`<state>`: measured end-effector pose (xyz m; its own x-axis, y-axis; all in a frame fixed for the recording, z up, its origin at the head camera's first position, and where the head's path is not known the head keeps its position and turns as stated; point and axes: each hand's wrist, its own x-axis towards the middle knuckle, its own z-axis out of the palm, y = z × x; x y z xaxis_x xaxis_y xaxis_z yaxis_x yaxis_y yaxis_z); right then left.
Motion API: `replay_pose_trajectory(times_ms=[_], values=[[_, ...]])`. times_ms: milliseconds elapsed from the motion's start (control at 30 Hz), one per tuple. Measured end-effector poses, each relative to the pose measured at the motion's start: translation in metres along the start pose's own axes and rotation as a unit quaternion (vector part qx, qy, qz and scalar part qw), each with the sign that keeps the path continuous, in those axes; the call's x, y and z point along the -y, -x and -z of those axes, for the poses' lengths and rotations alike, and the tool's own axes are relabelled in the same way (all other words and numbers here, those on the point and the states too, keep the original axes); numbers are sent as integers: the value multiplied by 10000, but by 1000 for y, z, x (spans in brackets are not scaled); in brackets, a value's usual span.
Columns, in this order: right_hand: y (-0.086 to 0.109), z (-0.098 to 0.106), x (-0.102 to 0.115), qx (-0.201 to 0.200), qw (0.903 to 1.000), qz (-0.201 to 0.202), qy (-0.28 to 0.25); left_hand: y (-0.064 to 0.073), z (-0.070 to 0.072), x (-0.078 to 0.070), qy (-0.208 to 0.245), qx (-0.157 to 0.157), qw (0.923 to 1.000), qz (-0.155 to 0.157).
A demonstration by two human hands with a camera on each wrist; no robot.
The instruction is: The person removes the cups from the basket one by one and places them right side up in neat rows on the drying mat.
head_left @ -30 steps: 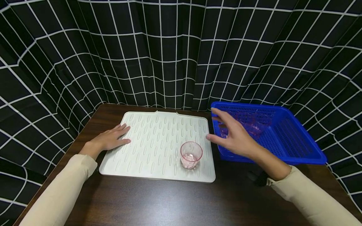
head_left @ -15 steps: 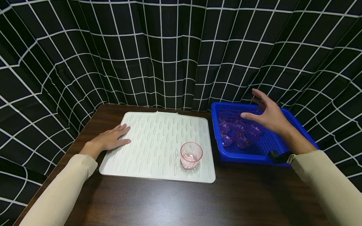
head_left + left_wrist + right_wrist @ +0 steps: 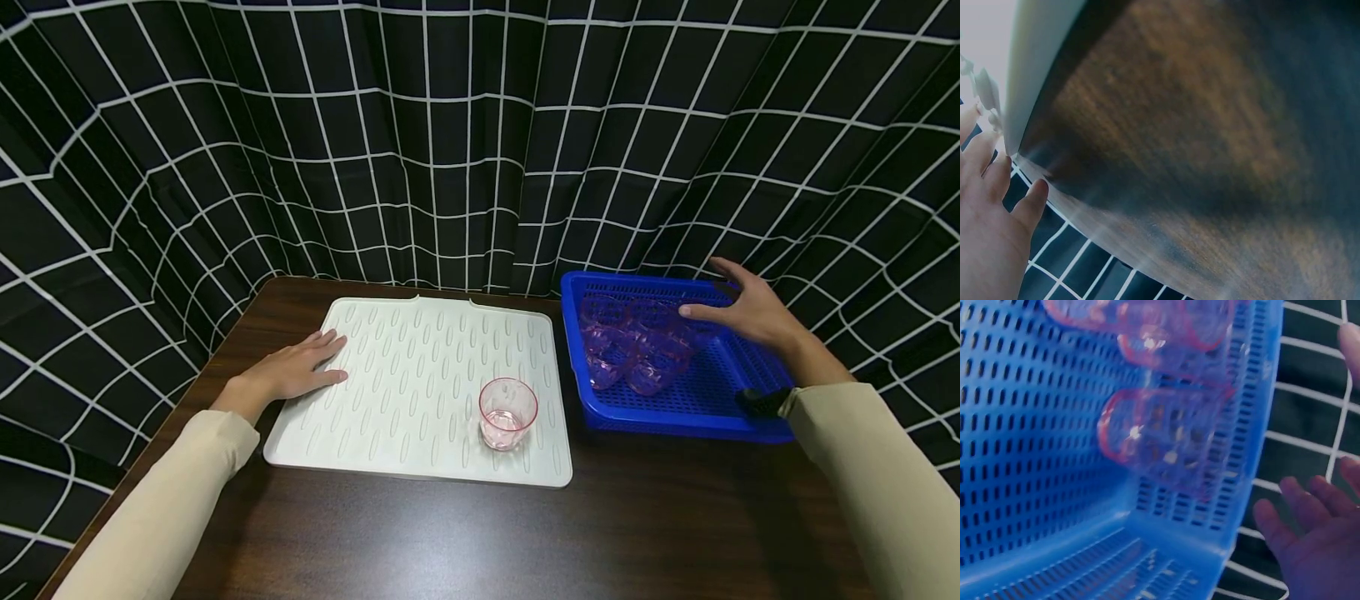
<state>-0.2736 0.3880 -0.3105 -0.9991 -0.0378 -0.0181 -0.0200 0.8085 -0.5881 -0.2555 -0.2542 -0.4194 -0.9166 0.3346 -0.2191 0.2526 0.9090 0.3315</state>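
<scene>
My left hand (image 3: 288, 369) rests with spread fingers on the left edge of a white ridged mat (image 3: 420, 392). A clear pink-rimmed cup (image 3: 506, 421) stands upright near the mat's front right corner, touched by neither hand. Above the right part of a blue basket (image 3: 705, 423) hovers my right hand (image 3: 761, 312), thumb and fingers apart and holding nothing. Several clear pink cups (image 3: 637, 358) are gathered in the basket's left part. In the right wrist view, one pink cup (image 3: 1160, 437) lies on its side by the basket wall, with the fingers beyond the rim.
A dark wooden table (image 3: 420, 542) carries the mat and the basket, which stand side by side. Behind and to both sides hangs a black curtain (image 3: 465, 150) with a white grid. A dark strap (image 3: 761, 402) sits at the right wrist.
My right hand has moved right from beside the mat's edge to above the basket's right part, uncovering the cups in it. The left hand and the cup on the mat stay put.
</scene>
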Motion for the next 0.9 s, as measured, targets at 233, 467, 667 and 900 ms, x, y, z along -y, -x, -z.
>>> replay_pose_trajectory(times_ms=[233, 467, 667, 900], values=[[-5, 0, -22, 310, 9968, -588, 442, 0, -1, 1, -20, -14, 10000, 17], [-8, -2, -26, 518, 9950, -786, 338, -1, -1, 1, -65, -8, 10000, 4], [-12, -6, -28, 659, 9923, -1029, 204, -1, -1, 0, -23, 9, 10000, 41], [-17, -12, -35, 766, 9900, -1177, 122, -1, 0, 0, -22, -2, 10000, 23]])
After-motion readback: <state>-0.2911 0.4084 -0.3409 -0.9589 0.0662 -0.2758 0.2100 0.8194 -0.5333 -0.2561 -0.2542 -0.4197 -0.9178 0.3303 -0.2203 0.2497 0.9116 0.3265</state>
